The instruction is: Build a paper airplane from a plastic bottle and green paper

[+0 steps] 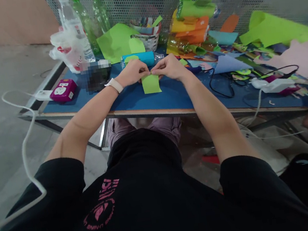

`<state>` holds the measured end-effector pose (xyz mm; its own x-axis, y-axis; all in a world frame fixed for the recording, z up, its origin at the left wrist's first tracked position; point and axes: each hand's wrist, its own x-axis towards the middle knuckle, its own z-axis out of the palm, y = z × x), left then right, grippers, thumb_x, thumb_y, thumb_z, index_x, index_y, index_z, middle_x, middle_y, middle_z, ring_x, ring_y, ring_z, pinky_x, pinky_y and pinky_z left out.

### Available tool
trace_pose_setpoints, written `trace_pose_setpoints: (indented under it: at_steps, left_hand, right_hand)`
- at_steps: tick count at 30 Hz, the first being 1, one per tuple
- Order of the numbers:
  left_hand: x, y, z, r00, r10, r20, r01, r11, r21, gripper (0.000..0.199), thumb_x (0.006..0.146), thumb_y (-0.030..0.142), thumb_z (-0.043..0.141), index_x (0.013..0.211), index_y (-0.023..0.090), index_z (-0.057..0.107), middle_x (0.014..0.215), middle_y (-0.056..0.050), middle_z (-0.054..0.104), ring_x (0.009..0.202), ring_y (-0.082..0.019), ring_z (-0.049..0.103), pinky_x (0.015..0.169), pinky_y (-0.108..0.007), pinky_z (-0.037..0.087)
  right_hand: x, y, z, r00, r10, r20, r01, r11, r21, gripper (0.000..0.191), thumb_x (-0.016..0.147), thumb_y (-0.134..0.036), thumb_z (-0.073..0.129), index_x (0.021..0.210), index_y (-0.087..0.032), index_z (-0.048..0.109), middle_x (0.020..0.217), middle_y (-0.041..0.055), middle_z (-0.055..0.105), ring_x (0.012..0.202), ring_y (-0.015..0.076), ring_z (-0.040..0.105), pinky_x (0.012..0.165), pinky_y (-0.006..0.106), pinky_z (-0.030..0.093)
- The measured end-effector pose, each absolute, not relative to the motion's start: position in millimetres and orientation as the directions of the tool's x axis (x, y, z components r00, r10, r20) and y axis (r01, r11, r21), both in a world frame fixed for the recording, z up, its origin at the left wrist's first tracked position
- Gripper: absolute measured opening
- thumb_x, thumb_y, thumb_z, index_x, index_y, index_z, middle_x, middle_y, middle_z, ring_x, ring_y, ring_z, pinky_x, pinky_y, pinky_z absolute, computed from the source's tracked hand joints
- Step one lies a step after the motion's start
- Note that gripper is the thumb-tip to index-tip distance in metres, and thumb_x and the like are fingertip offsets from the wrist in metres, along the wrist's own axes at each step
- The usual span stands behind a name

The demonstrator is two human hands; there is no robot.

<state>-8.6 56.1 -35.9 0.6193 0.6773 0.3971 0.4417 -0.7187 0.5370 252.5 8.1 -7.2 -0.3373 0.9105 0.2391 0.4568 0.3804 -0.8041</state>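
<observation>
Pinching the top edge of a lime-green paper strip with left hand and right hand, thumbs and fingertips drawn narrow on the paper, just in front of a blue-paper-wrapped plastic bottle lying on its side. Cannot tell how firmly. Holding the strip with its free end toward the near edge of the blue tabletop, farther in front of the wrapped bottle; cannot tell whether touching the surface there. Wearing a white wristband in front of the wrapped bottle, to its left. Leaning or standing behind the wrapped bottle: a lime-green paper sheet and a woven-look paper basket. Standing farther back, to its left: a clear water bottle and two green plastic bottles. Lying well to its left: a magenta box. Stacked to its right, behind: orange and green paper-wrapped bottles. Strewn to its right: coloured paper scraps.
</observation>
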Motion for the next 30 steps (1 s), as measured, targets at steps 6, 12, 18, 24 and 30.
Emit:
trace_pose_setpoints:
  at_steps: [6, 12, 18, 24, 30]
  left_hand:
    - [-10.8, 53.4, -33.1, 0.615, 0.719, 0.324, 0.474, -0.665, 0.577, 0.02, 0.114, 0.029, 0.088, 0.101, 0.016, 0.095, 0.077, -0.007, 0.081, 0.07, -0.02, 0.081, 0.083, -0.032, 0.071]
    - [-13.4, 56.7, -32.4, 0.614, 0.72, 0.322, 0.486, -0.667, 0.566, 0.02, 0.113, 0.032, 0.09, 0.102, 0.017, 0.097, 0.074, -0.007, 0.082, 0.074, -0.02, 0.082, 0.085, -0.031, 0.072]
    - [-13.0, 56.7, -30.8, 0.615, 0.722, 0.318, 0.492, -0.666, 0.56, 0.019, 0.113, 0.03, 0.088, 0.102, 0.017, 0.097, 0.075, -0.007, 0.083, 0.072, -0.02, 0.081, 0.082, -0.03, 0.071]
    - [-13.0, 54.9, -29.3, 0.613, 0.727, 0.311, 0.508, -0.663, 0.549, 0.019, 0.114, 0.029, 0.086, 0.104, 0.017, 0.097, 0.077, -0.007, 0.084, 0.077, -0.021, 0.084, 0.088, -0.032, 0.072]
    - [-14.4, 57.7, -30.8, 0.615, 0.72, 0.322, 0.469, -0.662, 0.584, 0.017, 0.11, 0.031, 0.091, 0.1, 0.019, 0.098, 0.076, -0.01, 0.084, 0.078, -0.023, 0.084, 0.086, -0.035, 0.073]
  right_hand:
    - [258.2, 20.2, -16.9, -0.32, 0.918, 0.235, 0.478, 0.37, -0.797, 0.071, 0.079, -0.069, 0.124, 0.125, -0.022, 0.096, 0.084, 0.0109, 0.088, 0.098, 0.0446, 0.093, 0.105, 0.076, 0.086]
    - [260.8, 22.6, -19.7, -0.331, 0.914, 0.237, 0.489, 0.381, -0.785, 0.062, 0.078, -0.066, 0.124, 0.118, -0.026, 0.098, 0.089, 0.0101, 0.091, 0.103, 0.0438, 0.094, 0.109, 0.074, 0.085]
    - [257.9, 16.7, -15.6, -0.344, 0.91, 0.232, 0.498, 0.386, -0.776, 0.076, 0.076, -0.074, 0.123, 0.129, -0.024, 0.1, 0.087, 0.0102, 0.091, 0.105, 0.0454, 0.094, 0.114, 0.076, 0.083]
    - [259.5, 21.4, -19.0, -0.331, 0.917, 0.224, 0.495, 0.37, -0.786, 0.072, 0.073, -0.071, 0.125, 0.124, -0.027, 0.099, 0.088, 0.0097, 0.091, 0.107, 0.0474, 0.095, 0.116, 0.077, 0.083]
    - [255.2, 18.5, -19.2, -0.319, 0.923, 0.216, 0.494, 0.357, -0.793, 0.069, 0.077, -0.064, 0.125, 0.124, -0.021, 0.098, 0.089, 0.0113, 0.091, 0.104, 0.0469, 0.095, 0.111, 0.078, 0.083]
